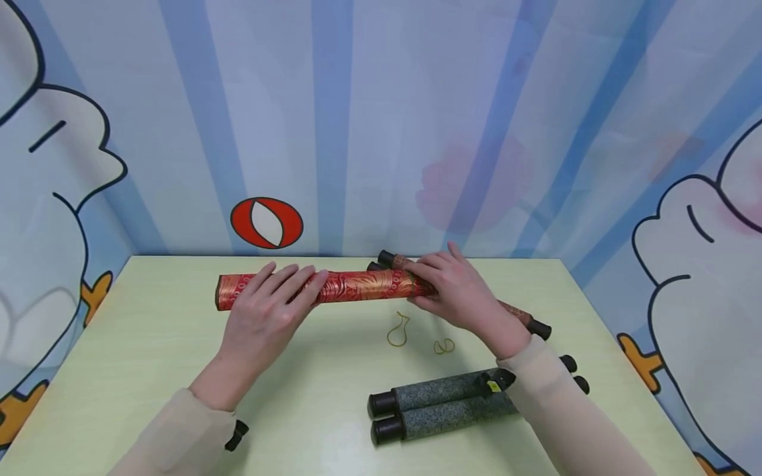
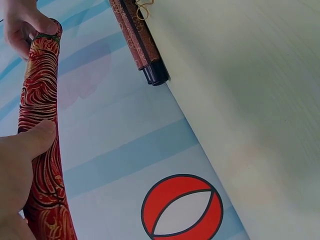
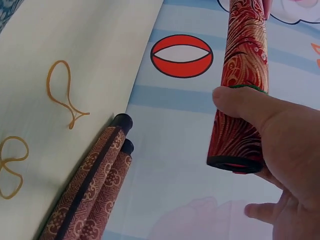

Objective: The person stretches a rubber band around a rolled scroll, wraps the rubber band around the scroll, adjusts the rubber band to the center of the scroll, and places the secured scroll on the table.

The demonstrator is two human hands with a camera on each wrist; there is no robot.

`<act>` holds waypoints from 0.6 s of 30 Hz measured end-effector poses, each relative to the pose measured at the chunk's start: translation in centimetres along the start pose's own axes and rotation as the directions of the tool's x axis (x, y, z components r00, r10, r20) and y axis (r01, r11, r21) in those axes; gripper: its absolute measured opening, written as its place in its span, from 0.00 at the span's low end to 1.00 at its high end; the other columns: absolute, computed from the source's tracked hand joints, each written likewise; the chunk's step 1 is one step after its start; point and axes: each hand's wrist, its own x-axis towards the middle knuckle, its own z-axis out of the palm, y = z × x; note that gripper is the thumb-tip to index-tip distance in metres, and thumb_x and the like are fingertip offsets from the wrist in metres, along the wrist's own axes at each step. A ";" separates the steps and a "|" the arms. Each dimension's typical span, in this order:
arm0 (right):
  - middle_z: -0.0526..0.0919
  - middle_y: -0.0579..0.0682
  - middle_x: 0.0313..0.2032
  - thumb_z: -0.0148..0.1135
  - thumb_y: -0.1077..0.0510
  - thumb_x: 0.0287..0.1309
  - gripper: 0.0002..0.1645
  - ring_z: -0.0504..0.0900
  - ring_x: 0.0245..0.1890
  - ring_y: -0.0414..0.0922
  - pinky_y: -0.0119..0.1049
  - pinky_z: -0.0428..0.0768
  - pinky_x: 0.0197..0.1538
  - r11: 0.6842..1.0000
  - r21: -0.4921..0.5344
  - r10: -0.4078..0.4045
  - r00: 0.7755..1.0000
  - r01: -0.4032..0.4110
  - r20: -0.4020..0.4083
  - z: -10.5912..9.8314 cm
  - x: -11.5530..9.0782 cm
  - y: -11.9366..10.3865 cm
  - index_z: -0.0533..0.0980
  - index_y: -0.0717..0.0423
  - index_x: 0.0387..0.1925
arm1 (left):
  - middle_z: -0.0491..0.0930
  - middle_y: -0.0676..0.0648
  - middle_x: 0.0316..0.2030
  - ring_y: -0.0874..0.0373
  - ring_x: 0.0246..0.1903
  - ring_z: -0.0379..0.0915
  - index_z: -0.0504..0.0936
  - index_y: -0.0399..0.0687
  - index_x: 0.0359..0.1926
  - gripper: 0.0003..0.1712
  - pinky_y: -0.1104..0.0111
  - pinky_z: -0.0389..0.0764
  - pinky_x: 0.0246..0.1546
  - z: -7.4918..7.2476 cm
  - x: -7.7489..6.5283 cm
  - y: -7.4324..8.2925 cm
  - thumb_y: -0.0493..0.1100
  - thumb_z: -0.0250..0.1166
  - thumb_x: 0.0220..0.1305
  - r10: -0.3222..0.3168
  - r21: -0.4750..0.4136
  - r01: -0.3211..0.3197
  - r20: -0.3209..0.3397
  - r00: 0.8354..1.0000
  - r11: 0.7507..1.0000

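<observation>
A roll of red and gold patterned brocade [image 1: 369, 285] is held level above the back of the table. My left hand [image 1: 270, 311] grips it near its left end, fingers over the top; the thumb lies along the roll in the left wrist view. Around the other end, my right hand [image 1: 461, 287] holds the roll with thumb and fingers, close to a thin green band [image 3: 250, 86]. The dark-edged open end of the roll shows in the right wrist view. Below the right hand lies a pair of brown patterned scrolls [image 3: 87, 180] with black end knobs, partly hidden in the head view.
Two grey patterned scrolls [image 1: 440, 390] with black knobs lie side by side at the front right, partly under the right forearm. Two thin yellow loops, one larger band [image 3: 48, 85] and one twisted band [image 3: 27, 150], lie on the pale table [image 1: 321, 370]. A printed curtain [image 1: 387, 99] stands behind.
</observation>
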 end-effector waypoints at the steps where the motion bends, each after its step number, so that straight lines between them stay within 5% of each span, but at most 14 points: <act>1: 0.88 0.56 0.51 0.84 0.53 0.56 0.36 0.86 0.54 0.56 0.72 0.63 0.75 1.000 -0.005 -0.008 1.000 0.008 -0.021 0.0 0.0 0.1 0.83 0.58 0.64 | 0.88 0.38 0.54 0.39 0.52 0.86 0.85 0.42 0.65 0.37 0.43 0.83 0.61 0.0 0.0 0.0 0.36 0.86 0.51 -0.007 -0.002 0.007 -0.001 1.000 1.000; 7: 0.90 0.54 0.49 0.87 0.55 0.49 0.38 0.89 0.47 0.53 0.71 0.59 0.77 0.999 -0.025 -0.050 0.988 0.047 -0.149 0.4 -0.2 0.4 0.85 0.54 0.63 | 0.88 0.37 0.55 0.39 0.53 0.86 0.84 0.42 0.66 0.42 0.44 0.83 0.61 -0.2 0.5 0.1 0.41 0.89 0.48 -0.074 -0.013 0.075 0.038 0.997 0.997; 18: 0.89 0.54 0.48 0.89 0.55 0.48 0.37 0.89 0.48 0.55 0.70 0.57 0.79 0.994 -0.102 -0.058 0.979 0.039 -0.195 1.0 0.2 0.8 0.86 0.54 0.61 | 0.88 0.38 0.54 0.41 0.53 0.86 0.84 0.41 0.65 0.40 0.45 0.83 0.61 -0.4 1.1 0.5 0.43 0.88 0.50 -0.163 -0.007 0.165 0.142 0.976 0.986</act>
